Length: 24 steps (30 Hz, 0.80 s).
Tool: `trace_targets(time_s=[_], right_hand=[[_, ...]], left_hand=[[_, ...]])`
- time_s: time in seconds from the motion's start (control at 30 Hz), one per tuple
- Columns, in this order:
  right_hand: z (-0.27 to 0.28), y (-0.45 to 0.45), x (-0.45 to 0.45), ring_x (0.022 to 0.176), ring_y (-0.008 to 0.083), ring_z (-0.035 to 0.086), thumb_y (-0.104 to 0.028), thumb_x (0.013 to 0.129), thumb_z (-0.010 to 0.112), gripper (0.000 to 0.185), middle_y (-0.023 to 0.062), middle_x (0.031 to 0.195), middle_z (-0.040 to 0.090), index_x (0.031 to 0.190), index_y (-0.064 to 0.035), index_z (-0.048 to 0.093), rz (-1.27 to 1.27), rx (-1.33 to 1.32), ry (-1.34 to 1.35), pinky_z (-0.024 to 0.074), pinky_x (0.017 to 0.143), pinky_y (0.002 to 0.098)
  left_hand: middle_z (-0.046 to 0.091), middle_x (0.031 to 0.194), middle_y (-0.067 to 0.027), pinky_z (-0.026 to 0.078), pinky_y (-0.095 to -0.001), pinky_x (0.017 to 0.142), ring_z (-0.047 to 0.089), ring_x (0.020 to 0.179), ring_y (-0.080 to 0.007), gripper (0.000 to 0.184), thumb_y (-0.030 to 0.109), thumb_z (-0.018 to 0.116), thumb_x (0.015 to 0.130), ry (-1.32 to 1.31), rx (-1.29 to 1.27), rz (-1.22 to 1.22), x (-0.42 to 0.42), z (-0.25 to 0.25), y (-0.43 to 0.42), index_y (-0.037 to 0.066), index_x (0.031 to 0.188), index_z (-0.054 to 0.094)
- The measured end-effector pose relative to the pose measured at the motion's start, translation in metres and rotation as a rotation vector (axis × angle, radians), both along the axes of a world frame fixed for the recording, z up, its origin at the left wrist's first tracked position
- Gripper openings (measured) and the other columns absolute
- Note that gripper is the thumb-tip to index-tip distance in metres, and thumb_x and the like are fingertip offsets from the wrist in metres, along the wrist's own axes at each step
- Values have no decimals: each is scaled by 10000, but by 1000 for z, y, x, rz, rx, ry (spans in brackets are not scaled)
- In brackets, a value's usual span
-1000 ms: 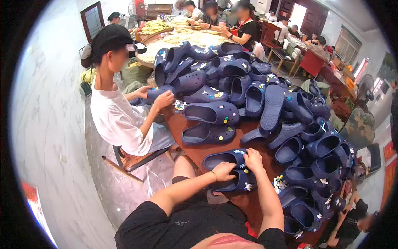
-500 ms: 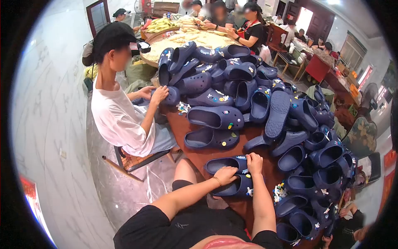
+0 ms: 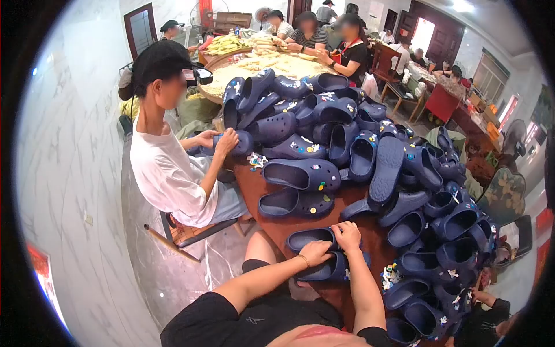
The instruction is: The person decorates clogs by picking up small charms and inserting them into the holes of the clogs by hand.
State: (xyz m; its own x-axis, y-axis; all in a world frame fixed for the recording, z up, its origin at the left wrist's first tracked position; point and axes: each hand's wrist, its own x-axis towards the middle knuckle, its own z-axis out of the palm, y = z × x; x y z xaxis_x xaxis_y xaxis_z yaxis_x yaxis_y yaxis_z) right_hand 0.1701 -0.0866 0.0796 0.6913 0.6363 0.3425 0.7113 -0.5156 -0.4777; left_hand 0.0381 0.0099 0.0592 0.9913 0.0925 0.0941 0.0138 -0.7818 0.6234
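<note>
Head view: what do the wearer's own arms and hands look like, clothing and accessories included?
Both arms come out of short black sleeves and are uncovered below them. The left hand has a thin, yellowish band at its wrist; no band shows on the right hand. Neither hand wears a glove.

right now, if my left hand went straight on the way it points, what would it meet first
Probably your right hand, which sits just beyond the fingers of your left hand; depth is unclear, so it might slip underneath and brush a clog.
</note>
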Motion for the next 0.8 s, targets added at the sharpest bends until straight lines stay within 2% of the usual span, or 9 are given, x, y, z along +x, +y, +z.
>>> trace_targets(time_s=[0.2,0.3,0.37,0.53,0.67,0.77,0.8], right_hand=[[-9,-7,3,868,292,586,-285,820,608,207,77,901,642,895,-113,695,15,-37,-18,474,769,405],[-4,0,3,878,305,590,-297,839,584,230,87,903,640,928,-114,692,-10,53,-2,473,767,422],[-1,2,11,875,313,605,-311,854,562,250,93,958,635,943,-116,691,108,-94,86,480,763,426],[4,6,10,878,323,606,-333,861,555,266,103,910,613,893,-93,664,100,-114,168,480,757,428],[3,18,17,889,338,615,-436,850,554,366,162,917,629,873,-86,656,61,-290,148,479,764,453],[5,25,21,873,343,623,-472,829,568,406,160,900,651,856,-75,649,55,-357,216,483,752,453],[2,24,20,808,357,634,-474,824,570,431,174,798,650,770,-51,636,51,-274,150,490,707,463]], left_hand=[[626,943,-175,468,-455,804,599,917,-352,325,324,629,801,-48,15,-2,3,-9,0,56,964,542],[622,930,-177,470,-454,796,598,899,-352,324,315,631,797,-71,26,13,5,-21,-1,51,964,544],[620,917,-177,469,-455,794,598,890,-351,324,315,634,794,-64,25,12,4,-11,0,50,958,547],[610,890,-171,465,-451,777,589,877,-350,311,292,645,780,-72,24,-18,3,-7,0,39,927,540],[603,892,-170,461,-449,778,580,879,-354,290,265,641,779,-67,38,-26,4,-8,-1,32,908,526],[602,878,-171,458,-453,774,577,871,-357,290,263,640,776,-102,42,-23,4,-8,-1,26,886,516],[602,873,-171,457,-454,773,576,868,-359,291,262,641,774,-109,45,-26,3,-8,-1,24,880,512]])
